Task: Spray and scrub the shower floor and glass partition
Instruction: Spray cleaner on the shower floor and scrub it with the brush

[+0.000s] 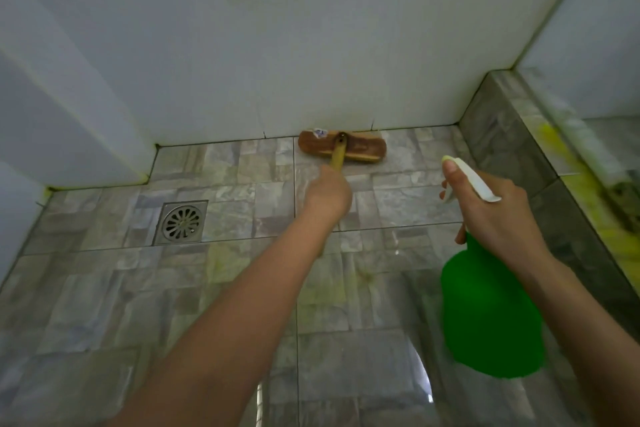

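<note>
Grips brush (341,146) by its handle in left hand (327,196), head down at floor's (104,288) far edge against wall (311,45), likely to scour that joint. Holds spray bottle (488,315) in right hand (491,215), curled round its neck, nozzle forward, ready.

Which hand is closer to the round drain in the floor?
The left hand. It grips the brush handle, to the right of the drain. The right hand, holding the green spray bottle, is much farther to the right.
</note>
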The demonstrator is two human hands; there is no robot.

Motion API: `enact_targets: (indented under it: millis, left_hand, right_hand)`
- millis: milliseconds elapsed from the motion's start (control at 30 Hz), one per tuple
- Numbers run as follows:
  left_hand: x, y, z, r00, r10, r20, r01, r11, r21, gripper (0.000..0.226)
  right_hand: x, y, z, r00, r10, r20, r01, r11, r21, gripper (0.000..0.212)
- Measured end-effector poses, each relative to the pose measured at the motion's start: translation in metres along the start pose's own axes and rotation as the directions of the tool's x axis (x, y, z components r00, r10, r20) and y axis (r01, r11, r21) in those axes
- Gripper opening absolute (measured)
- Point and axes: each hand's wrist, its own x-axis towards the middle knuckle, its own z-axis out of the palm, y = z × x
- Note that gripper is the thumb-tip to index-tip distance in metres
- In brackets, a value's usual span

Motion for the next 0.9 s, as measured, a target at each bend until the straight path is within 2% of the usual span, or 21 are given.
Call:
enact_targets:
  millis: [200, 400, 467, 633, 800, 900]
  left_hand:
    - [-0.085, -0.020, 0.052, 0.975, 0.218, 0.055, -0.223, 0.966, 0.127, 0.028]
    - [0.008, 0.038, 0.025, 0.981, 0.188, 0.042, -0.190, 0.980, 0.057, 0.032]
    - [0.001, 0.042, 0.036, 0.979, 0.197, 0.058, -0.198, 0.980, 0.019, 0.036]
    - [-0.072, 0.010, 0.074, 0.938, 0.330, 0.110, -0.339, 0.937, 0.083, 0.029]
    - [0.005, 0.095, 0.051, 0.948, 0.290, 0.134, -0.307, 0.942, 0.134, 0.031]
    - [0.002, 0.114, 0.059, 0.943, 0.294, 0.156, -0.313, 0.942, 0.120, 0.040]
  right_hand:
    - [0.002, 0.001, -0.021, 0.996, 0.055, -0.066, -0.055, 0.998, 0.004, 0.059]
    - [0.002, 0.006, -0.033, 0.991, 0.052, -0.119, -0.050, 0.998, 0.024, 0.063]
    - [0.002, 0.011, -0.040, 0.987, 0.061, -0.149, -0.055, 0.998, 0.041, 0.064]
    - [-0.002, 0.013, -0.052, 0.982, 0.059, -0.181, -0.062, 0.998, -0.016, 0.064]
    - [-0.009, 0.015, -0.064, 0.972, 0.074, -0.224, -0.079, 0.997, -0.015, 0.058]
    - [-0.014, 0.023, -0.072, 0.971, 0.098, -0.216, -0.096, 0.995, 0.022, 0.062]
